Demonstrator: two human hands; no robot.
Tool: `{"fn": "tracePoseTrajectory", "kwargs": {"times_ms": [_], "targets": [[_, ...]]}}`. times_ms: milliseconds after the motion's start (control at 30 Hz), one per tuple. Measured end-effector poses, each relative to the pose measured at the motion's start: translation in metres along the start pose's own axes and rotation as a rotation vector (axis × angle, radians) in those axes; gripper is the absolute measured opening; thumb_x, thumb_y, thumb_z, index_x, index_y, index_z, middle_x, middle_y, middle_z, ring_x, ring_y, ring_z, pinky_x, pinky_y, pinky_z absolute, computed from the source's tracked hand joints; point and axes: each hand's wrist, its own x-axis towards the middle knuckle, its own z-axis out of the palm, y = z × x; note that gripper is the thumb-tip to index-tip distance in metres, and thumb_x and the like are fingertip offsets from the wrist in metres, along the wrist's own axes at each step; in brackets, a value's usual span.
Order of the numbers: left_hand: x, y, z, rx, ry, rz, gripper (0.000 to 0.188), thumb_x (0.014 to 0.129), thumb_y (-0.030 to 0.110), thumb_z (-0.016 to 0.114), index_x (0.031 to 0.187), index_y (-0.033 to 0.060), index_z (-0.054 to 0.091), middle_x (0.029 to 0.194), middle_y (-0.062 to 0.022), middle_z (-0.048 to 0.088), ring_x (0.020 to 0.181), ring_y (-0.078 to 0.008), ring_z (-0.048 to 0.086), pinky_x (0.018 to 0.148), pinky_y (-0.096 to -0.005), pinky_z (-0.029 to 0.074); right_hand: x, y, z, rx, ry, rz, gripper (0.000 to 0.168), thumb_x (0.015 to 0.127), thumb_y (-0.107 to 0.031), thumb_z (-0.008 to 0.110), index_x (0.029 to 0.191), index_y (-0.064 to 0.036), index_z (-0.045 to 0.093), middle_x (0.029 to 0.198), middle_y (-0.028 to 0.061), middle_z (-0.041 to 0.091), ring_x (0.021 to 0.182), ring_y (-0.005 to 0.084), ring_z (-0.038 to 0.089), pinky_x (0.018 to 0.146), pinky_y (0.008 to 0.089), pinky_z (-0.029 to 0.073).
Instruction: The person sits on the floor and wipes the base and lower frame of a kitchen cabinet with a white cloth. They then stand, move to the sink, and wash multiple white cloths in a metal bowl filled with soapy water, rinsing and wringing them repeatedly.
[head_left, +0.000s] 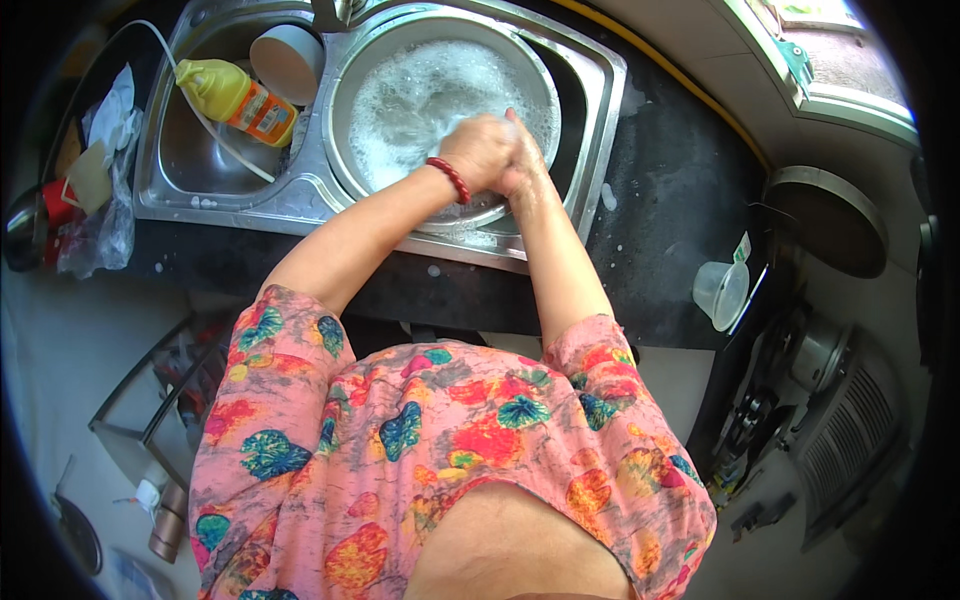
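Note:
My left hand (478, 152), with a red bead bracelet at the wrist, is pressed against my right hand (527, 159). They meet over the front right part of a round metal basin (342, 90) standing in the larger sink bowl. White suds and cloudy water (420, 86) fill the basin. My left fingers are curled, and their tips are hidden against the right hand. Wet foam clings to my right wrist. Whether anything is between my palms cannot be seen.
In the smaller sink bowl (180, 161) a yellow detergent bottle (240, 103) leans beside a pale round bowl (289, 64). A white hose (217, 136) crosses that bowl. A clear plastic cup (720, 291) sits near the right edge of the black countertop (667, 195). Plastic bags (105, 232) lie left.

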Motion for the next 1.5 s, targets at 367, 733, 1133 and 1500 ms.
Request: {"fn": "tracePoseTrajectory", "kwargs": {"times_ms": [367, 733, 1133, 1500], "targets": [[0.030, -0.030, -0.058, 0.330, 0.159, -0.139, 0.032, 0.087, 0.030, 0.037, 0.080, 0.0097, 0.061, 0.088, -0.0128, 0.056, 0.081, -0.0313, 0.053, 0.073, -0.0421, 0.043, -0.008, 0.015, 0.029, -0.238, -0.124, -0.307, 0.023, 0.084, -0.020, 0.051, 0.098, -0.001, 0.054, 0.094, 0.0096, 0.060, 0.084, 0.0211, 0.060, 0.072, 0.0345, 0.051], [0.012, -0.044, -0.148, -0.272, 0.239, -0.040, 0.036, 0.087, 0.036, 0.049, 0.075, 0.0031, 0.055, 0.063, 0.0033, 0.044, 0.061, -0.0055, 0.038, 0.055, -0.0211, 0.035, -0.082, -0.038, 0.029, -1.080, 0.107, -0.904, 0.030, 0.077, -0.014, 0.060, 0.103, 0.002, 0.057, 0.090, 0.0075, 0.060, 0.081, 0.0131, 0.054, 0.076, 0.0248, 0.042], [0.002, 0.007, -0.225, -0.340, 0.360, 0.071, 0.038, 0.081, 0.042, 0.053, 0.091, 0.0064, 0.062, 0.073, 0.0022, 0.055, 0.068, -0.0047, 0.048, 0.062, -0.0184, 0.041, -0.142, -0.102, 0.082, -0.885, -0.132, -1.254, 0.037, 0.067, 0.011, 0.037, 0.092, 0.000, 0.061, 0.087, 0.0068, 0.059, 0.076, 0.0113, 0.055, 0.073, 0.0221, 0.045], [-0.013, 0.043, -0.282, -0.513, 0.521, 0.134, 0.033, 0.080, 0.038, 0.057, 0.088, 0.0073, 0.063, 0.074, 0.0017, 0.058, 0.065, -0.0034, 0.052, 0.057, -0.0156, 0.044, -0.199, -0.125, 0.132, -0.715, -0.207, -1.381, 0.032, 0.077, 0.003, 0.041, 0.107, -0.002, 0.047, 0.082, 0.0100, 0.060, 0.069, 0.0164, 0.060, 0.060, 0.0273, 0.050]]}}
